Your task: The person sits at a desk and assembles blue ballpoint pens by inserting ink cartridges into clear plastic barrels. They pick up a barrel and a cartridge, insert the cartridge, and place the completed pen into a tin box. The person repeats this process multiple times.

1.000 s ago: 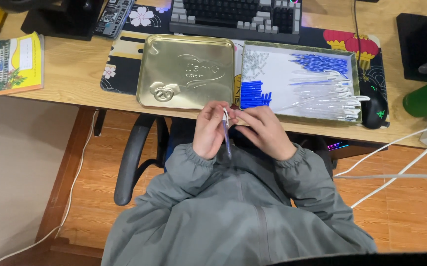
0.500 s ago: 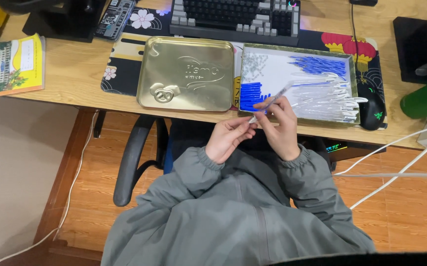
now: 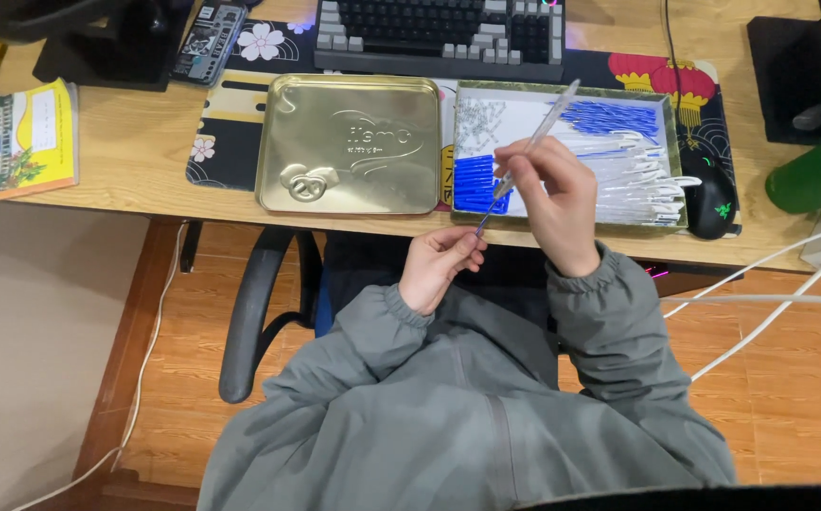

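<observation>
Pen (image 3: 527, 151), held together at the lap a second ago, is now pinched by the right hand (image 3: 552, 194) and raised toward one o'clock over the tray (image 3: 675, 132), its tip touched by the left hand (image 3: 439, 265), so assembly looks done.

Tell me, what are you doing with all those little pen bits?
A person in a grey jacket sits at a desk. The right hand holds a clear pen tilted above a tray of blue refills, clear barrels and small springs. The left hand pinches the pen's lower tip. A gold tin lid lies beside the tray, with a keyboard behind and a mouse to the right.
</observation>
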